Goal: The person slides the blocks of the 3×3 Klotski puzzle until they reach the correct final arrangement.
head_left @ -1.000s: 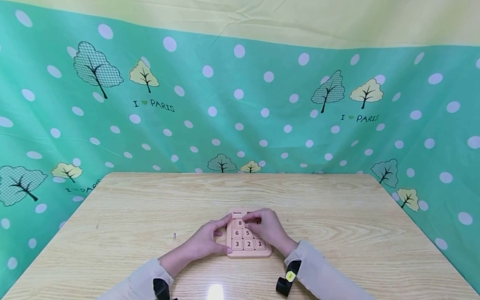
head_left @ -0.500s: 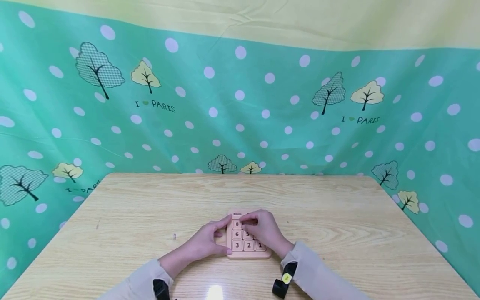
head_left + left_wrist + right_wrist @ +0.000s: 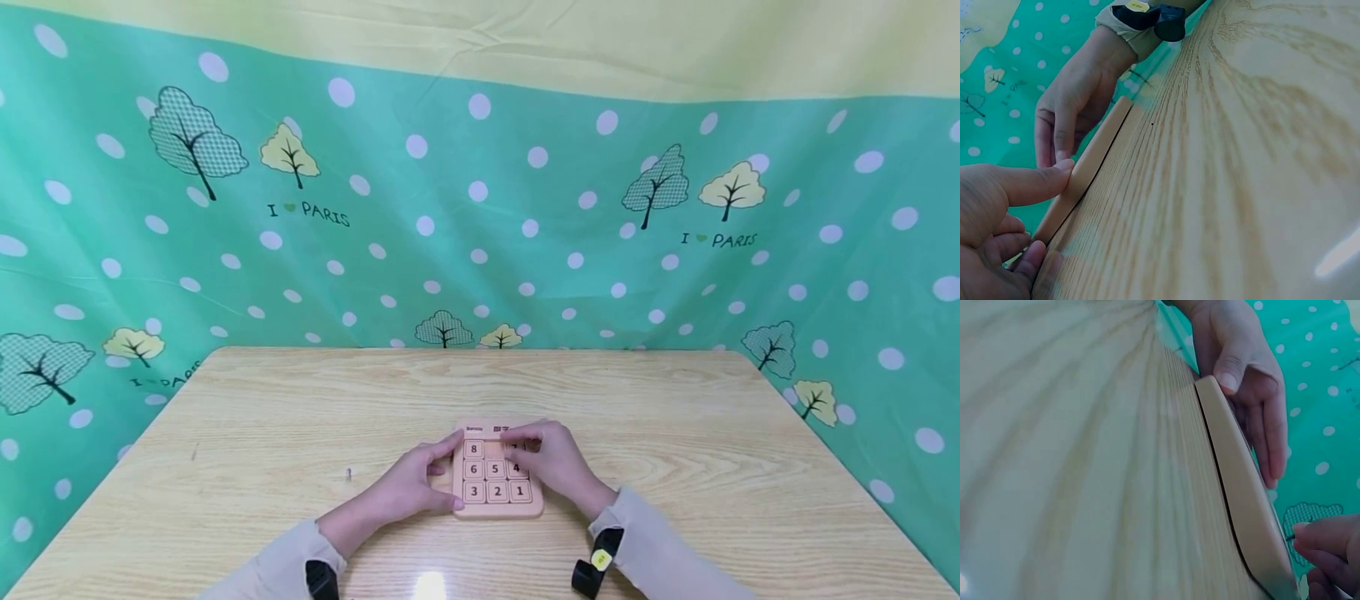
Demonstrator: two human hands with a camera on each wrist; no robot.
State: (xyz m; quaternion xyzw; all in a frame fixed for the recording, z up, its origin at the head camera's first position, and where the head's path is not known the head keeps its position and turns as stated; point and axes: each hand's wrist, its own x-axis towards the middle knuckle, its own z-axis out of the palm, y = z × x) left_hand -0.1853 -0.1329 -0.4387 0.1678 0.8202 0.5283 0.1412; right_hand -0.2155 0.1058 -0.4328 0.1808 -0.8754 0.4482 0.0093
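A peach-coloured number slide puzzle lies flat on the wooden table, its top row showing the 8 tile, a bare slot and the partly covered 7 tile. My left hand holds the puzzle's left side, index finger at the upper corner and thumb at the lower one. In the left wrist view that thumb rests on the board's rim. Over the upper right part is my right hand, with index finger and thumb slightly apart near the 7 tile. Its other fingers are hidden in the head view.
The wood-grain table extends around the puzzle on all sides. A small dark mark shows to the left of my left hand. Behind the table hangs a green dotted cloth with printed trees.
The 8 tile has slid left into the top left corner, leaving a bare slot beside it. My right hand has since moved right towards the 7 tile; the left hand stays in place.
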